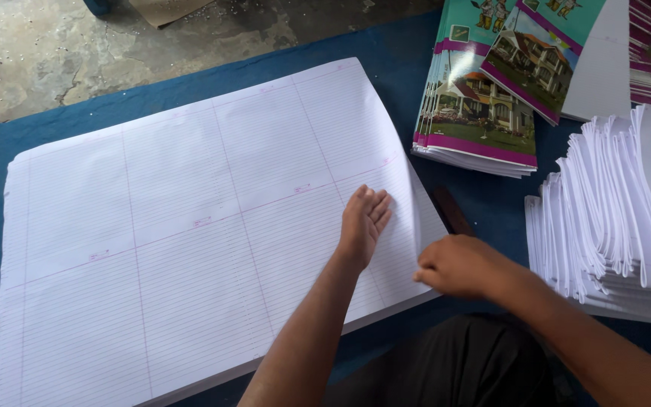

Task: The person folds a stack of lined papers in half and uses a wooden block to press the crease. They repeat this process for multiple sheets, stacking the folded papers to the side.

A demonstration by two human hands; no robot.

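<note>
Now, from the head camera: your two hands work the right edge of a big ruled sheet stack

Your left hand [365, 218] lies flat on the top ruled sheet [190, 226], fingers stretched out and held close together, pressing near the sheet's right margin. Your right hand [457, 265] sits just beside it at the stack's right edge, fingers curled in and pinching the lifted edge of the top sheet, which curls up between your two hands. The sheets rest on a blue mat [386, 53] that covers the floor. Just past your right hand a dark strip [452, 211] pokes out from under the paper. To your right stands a pile of folded white sheets [619, 203]; beyond it lies a stack of colourful booklet covers [484, 113] showing houses. Bare concrete floor [54, 53] shows at the far left
</note>
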